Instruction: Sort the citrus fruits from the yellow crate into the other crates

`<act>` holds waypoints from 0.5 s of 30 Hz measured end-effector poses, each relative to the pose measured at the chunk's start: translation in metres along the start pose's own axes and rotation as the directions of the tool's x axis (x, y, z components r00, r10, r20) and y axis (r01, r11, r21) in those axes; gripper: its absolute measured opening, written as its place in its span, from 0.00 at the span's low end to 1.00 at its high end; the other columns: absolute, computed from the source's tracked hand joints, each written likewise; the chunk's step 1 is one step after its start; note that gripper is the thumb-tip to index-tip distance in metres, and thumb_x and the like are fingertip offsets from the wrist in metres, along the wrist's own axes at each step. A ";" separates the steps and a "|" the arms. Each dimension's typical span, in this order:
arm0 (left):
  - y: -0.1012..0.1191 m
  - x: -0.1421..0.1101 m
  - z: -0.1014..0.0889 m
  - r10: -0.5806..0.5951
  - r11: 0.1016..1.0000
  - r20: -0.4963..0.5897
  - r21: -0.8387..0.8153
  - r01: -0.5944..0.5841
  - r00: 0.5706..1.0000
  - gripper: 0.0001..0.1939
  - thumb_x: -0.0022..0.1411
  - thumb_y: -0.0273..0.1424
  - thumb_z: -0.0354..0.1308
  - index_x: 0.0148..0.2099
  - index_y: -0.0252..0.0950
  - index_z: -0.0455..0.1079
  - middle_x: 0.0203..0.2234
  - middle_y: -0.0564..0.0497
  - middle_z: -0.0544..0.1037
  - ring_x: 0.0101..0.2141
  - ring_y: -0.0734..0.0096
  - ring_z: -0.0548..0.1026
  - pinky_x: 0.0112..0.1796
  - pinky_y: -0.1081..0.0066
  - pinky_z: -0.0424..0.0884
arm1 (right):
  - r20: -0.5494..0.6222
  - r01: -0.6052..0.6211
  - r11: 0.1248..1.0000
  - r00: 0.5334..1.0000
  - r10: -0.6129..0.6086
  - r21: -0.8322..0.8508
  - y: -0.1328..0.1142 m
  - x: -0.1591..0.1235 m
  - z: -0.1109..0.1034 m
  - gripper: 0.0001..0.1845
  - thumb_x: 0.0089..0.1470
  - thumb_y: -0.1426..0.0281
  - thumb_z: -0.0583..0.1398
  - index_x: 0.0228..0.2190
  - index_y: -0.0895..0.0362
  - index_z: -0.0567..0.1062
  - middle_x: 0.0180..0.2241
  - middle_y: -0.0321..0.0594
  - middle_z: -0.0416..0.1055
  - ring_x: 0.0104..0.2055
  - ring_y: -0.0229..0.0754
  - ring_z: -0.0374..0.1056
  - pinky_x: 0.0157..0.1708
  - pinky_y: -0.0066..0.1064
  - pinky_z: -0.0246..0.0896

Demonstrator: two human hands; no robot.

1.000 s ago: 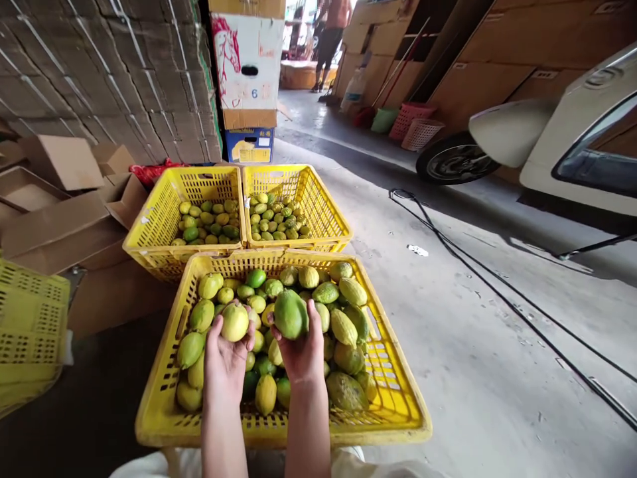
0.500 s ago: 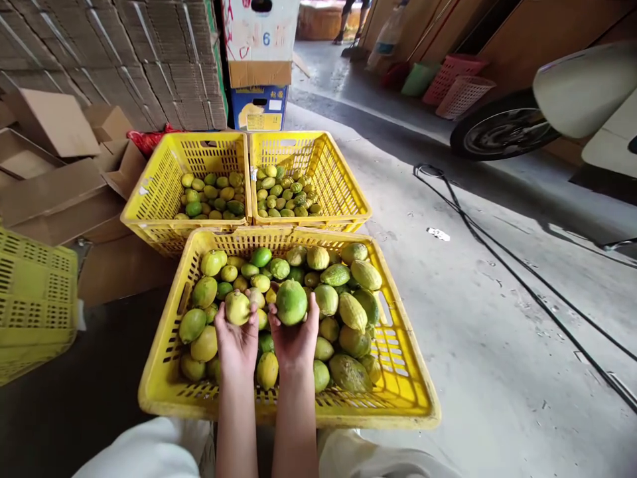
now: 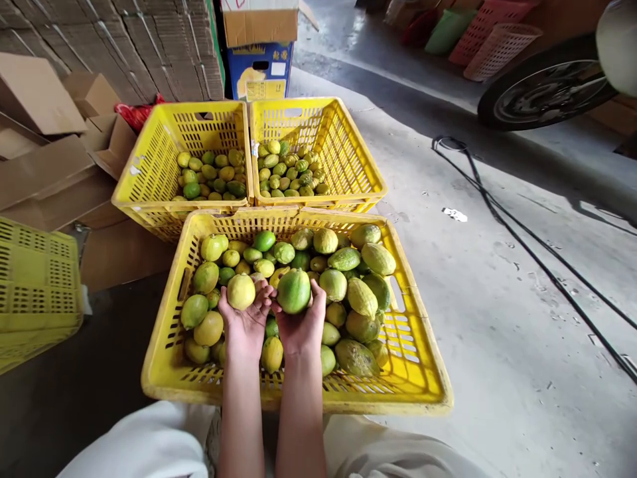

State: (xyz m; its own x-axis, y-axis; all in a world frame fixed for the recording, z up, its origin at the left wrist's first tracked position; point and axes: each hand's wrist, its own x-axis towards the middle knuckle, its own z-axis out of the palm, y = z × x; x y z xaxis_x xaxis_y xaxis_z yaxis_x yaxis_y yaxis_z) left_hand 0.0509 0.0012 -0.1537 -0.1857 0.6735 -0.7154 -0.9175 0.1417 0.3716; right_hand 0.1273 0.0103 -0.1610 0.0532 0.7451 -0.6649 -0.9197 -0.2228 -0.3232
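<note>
My left hand [image 3: 245,325] holds a round yellow citrus fruit [image 3: 241,292], its palm turned up beneath it. Beside it, my right hand [image 3: 301,325] grips a larger green citrus fruit [image 3: 293,291] with yellowish streaks. The fingertips of the two hands are close together. Both hands are over the near yellow crate [image 3: 388,403], which holds many green and yellow fruits, some round and some long and ridged, like the knobbly fruit [image 3: 361,297] right of my hands. The undersides of both held fruits are hidden by my fingers.
Behind stand two more yellow crates, the left crate [image 3: 144,174] and right crate [image 3: 355,156], with smaller fruits inside. Cardboard boxes [image 3: 40,169] lie at left near another yellow crate [image 3: 37,285]. A black cable [image 3: 490,202] and a wheel [image 3: 545,89] are at right.
The view has tipped downward, so the crates sit higher in it. The yellow fruit has turned in my left hand, whose fingers have opened somewhat. The green fruit has turned a little in my right hand.
</note>
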 end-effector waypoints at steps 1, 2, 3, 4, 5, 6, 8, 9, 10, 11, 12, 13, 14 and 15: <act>-0.001 0.002 -0.002 0.031 0.999 0.015 -0.009 -0.031 0.999 0.23 0.73 0.46 0.49 0.39 0.33 0.76 0.29 0.42 0.81 0.29 0.66 0.78 0.26 0.73 0.76 | -0.009 -0.002 1.000 1.000 0.002 0.023 -0.001 -0.001 0.001 0.15 0.55 0.54 0.63 0.34 0.53 0.77 0.28 0.35 0.77 0.26 0.39 0.72 0.17 0.26 0.61; -0.002 0.003 -0.004 0.064 0.998 0.034 -0.018 -0.064 0.997 0.23 0.72 0.46 0.51 0.37 0.34 0.75 0.30 0.43 0.80 0.28 0.68 0.77 0.25 0.73 0.74 | -0.015 0.002 1.000 1.000 -0.002 0.030 -0.002 -0.001 0.001 0.15 0.54 0.54 0.65 0.34 0.53 0.77 0.28 0.34 0.76 0.26 0.39 0.73 0.17 0.25 0.61; -0.002 0.005 -0.006 0.091 0.996 0.053 -0.021 -0.090 0.994 0.22 0.71 0.46 0.52 0.36 0.34 0.75 0.29 0.44 0.79 0.27 0.70 0.74 0.24 0.75 0.72 | -0.020 0.011 1.000 1.000 -0.010 0.023 -0.003 -0.001 0.000 0.15 0.54 0.54 0.67 0.34 0.52 0.77 0.29 0.34 0.76 0.28 0.39 0.74 0.18 0.24 0.63; -0.003 0.006 -0.007 0.111 0.994 0.068 -0.019 -0.110 0.992 0.21 0.71 0.46 0.54 0.36 0.34 0.75 0.28 0.45 0.77 0.25 0.72 0.71 0.22 0.76 0.69 | -0.019 0.017 1.000 1.000 -0.017 0.002 -0.003 0.000 -0.002 0.16 0.53 0.54 0.68 0.35 0.52 0.77 0.30 0.35 0.77 0.31 0.40 0.76 0.20 0.25 0.66; -0.003 0.006 -0.008 0.124 0.992 0.074 -0.010 -0.124 0.989 0.20 0.70 0.45 0.55 0.36 0.34 0.75 0.27 0.46 0.76 0.23 0.74 0.69 0.20 0.77 0.66 | -0.015 0.020 0.999 1.000 -0.020 -0.030 -0.003 0.001 -0.004 0.18 0.53 0.52 0.68 0.36 0.52 0.77 0.31 0.36 0.78 0.33 0.42 0.78 0.23 0.26 0.69; -0.004 0.007 -0.008 0.131 0.991 0.072 0.005 -0.132 0.989 0.19 0.70 0.45 0.56 0.36 0.34 0.75 0.26 0.47 0.74 0.22 0.75 0.67 0.19 0.78 0.64 | -0.007 0.016 0.997 1.000 -0.017 -0.069 -0.002 0.002 -0.007 0.20 0.53 0.50 0.68 0.37 0.52 0.77 0.32 0.37 0.79 0.36 0.44 0.79 0.25 0.28 0.72; -0.005 0.006 -0.008 0.131 0.990 0.058 0.046 -0.134 0.990 0.19 0.71 0.43 0.54 0.40 0.33 0.77 0.23 0.49 0.73 0.20 0.76 0.66 0.17 0.78 0.61 | 0.021 0.017 0.989 1.000 -0.014 -0.144 0.000 0.004 -0.011 0.24 0.54 0.46 0.66 0.39 0.54 0.77 0.34 0.40 0.80 0.39 0.48 0.81 0.28 0.32 0.75; -0.005 0.004 -0.007 0.135 0.988 0.055 0.064 -0.138 0.989 0.19 0.72 0.42 0.53 0.41 0.32 0.77 0.22 0.49 0.73 0.19 0.76 0.66 0.17 0.78 0.61 | 0.035 0.030 0.985 0.999 -0.025 -0.168 0.002 0.004 -0.012 0.25 0.54 0.46 0.65 0.40 0.54 0.77 0.36 0.41 0.81 0.39 0.49 0.81 0.28 0.33 0.75; -0.006 0.003 -0.006 0.147 0.986 0.053 0.078 -0.150 0.988 0.19 0.73 0.42 0.52 0.43 0.32 0.77 0.22 0.49 0.74 0.18 0.76 0.67 0.17 0.78 0.62 | 0.040 0.044 0.983 0.999 -0.037 -0.179 0.003 0.004 -0.013 0.25 0.54 0.46 0.66 0.41 0.54 0.78 0.38 0.41 0.81 0.38 0.48 0.81 0.28 0.34 0.76; -0.006 0.002 -0.005 0.162 0.982 0.054 0.090 -0.166 0.985 0.20 0.73 0.42 0.52 0.43 0.33 0.77 0.23 0.48 0.76 0.18 0.76 0.68 0.18 0.78 0.63 | 0.030 0.060 0.982 0.998 -0.056 -0.177 0.004 0.003 -0.012 0.24 0.54 0.48 0.67 0.41 0.54 0.77 0.38 0.41 0.81 0.37 0.47 0.80 0.29 0.35 0.77; -0.006 0.001 -0.005 0.178 0.978 0.057 0.099 -0.183 0.982 0.20 0.73 0.44 0.52 0.43 0.33 0.77 0.24 0.48 0.77 0.18 0.75 0.69 0.18 0.78 0.64 | 0.009 0.078 0.983 0.997 -0.077 -0.165 0.005 0.002 -0.011 0.23 0.52 0.49 0.68 0.40 0.54 0.77 0.37 0.39 0.81 0.36 0.45 0.79 0.31 0.35 0.78; -0.006 0.000 -0.004 0.192 0.975 0.060 0.105 -0.197 0.980 0.21 0.71 0.46 0.54 0.42 0.33 0.77 0.24 0.47 0.78 0.18 0.75 0.70 0.19 0.77 0.65 | -0.019 0.098 0.984 0.995 -0.102 -0.147 0.006 0.001 -0.009 0.22 0.51 0.51 0.70 0.39 0.54 0.77 0.36 0.36 0.80 0.34 0.43 0.78 0.33 0.35 0.79; -0.006 -0.001 -0.004 0.200 0.972 0.066 0.108 -0.207 0.977 0.21 0.69 0.47 0.57 0.40 0.33 0.77 0.25 0.47 0.79 0.18 0.75 0.71 0.19 0.77 0.66 | -0.043 0.119 0.984 0.991 -0.126 -0.131 0.006 0.000 -0.008 0.21 0.49 0.53 0.71 0.38 0.53 0.76 0.34 0.34 0.78 0.33 0.42 0.77 0.35 0.35 0.80; -0.007 -0.002 -0.004 0.205 0.971 0.077 0.108 -0.212 0.976 0.21 0.66 0.48 0.61 0.39 0.33 0.77 0.25 0.47 0.79 0.19 0.74 0.71 0.20 0.76 0.68 | -0.050 0.135 0.983 0.989 -0.142 -0.123 0.007 -0.001 -0.007 0.21 0.48 0.55 0.72 0.38 0.53 0.75 0.34 0.32 0.77 0.33 0.40 0.77 0.36 0.34 0.80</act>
State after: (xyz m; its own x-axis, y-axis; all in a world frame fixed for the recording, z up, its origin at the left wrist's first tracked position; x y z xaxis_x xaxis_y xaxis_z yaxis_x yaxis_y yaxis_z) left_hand 0.0557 -0.0042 -0.1574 -0.3420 0.7420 -0.5766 -0.8138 0.0730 0.5766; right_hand 0.1236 0.0034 -0.1669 0.2026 0.7368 -0.6450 -0.8495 -0.1955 -0.4901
